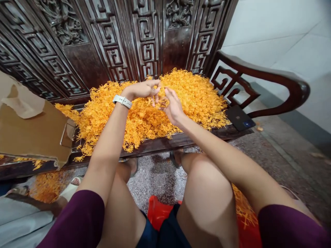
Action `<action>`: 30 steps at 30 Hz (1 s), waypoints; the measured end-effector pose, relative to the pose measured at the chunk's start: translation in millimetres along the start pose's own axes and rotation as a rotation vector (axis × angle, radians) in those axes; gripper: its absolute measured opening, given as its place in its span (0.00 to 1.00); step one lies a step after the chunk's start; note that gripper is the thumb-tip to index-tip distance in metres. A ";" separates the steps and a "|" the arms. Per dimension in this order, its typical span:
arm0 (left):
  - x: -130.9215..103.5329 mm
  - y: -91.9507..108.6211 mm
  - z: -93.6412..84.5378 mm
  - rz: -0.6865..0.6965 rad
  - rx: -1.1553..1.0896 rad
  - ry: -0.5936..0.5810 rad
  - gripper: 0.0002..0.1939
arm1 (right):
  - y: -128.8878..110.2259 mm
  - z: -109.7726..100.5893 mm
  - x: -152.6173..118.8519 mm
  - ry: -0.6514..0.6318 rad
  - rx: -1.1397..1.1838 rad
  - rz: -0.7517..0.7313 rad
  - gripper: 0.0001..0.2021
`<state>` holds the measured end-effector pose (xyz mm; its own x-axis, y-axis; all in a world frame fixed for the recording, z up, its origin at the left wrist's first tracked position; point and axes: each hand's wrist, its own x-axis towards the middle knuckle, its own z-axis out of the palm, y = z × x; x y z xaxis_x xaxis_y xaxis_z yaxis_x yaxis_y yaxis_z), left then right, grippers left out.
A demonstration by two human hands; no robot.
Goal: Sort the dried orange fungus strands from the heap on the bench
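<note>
"So, grips?"
"Left hand (143, 89) and right hand (174, 106) above the orange pile (198, 100), both narrow; can't tell what's pinched."
"Risk?"
"Pile's on the desk (157, 145); a low sweep might spill its front edge."

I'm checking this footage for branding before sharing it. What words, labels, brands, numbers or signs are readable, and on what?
No words, brand names or numbers can be read.
Dark flat device: a faint small mark and a blue patch, too blurred to read.
Cardboard: no print visible.
</note>
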<state>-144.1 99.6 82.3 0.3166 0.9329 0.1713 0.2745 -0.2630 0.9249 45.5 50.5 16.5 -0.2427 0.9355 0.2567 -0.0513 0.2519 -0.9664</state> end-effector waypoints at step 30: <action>-51.4 84.6 -52.1 0.235 -0.294 0.264 0.07 | -33.7 12.8 -9.3 -0.124 -0.319 -0.014 0.47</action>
<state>-184.5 42.2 169.4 0.0867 0.8969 0.4336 -0.0581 -0.4299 0.9010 37.1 30.1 46.5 -0.3612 0.8991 0.2474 0.2454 0.3476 -0.9049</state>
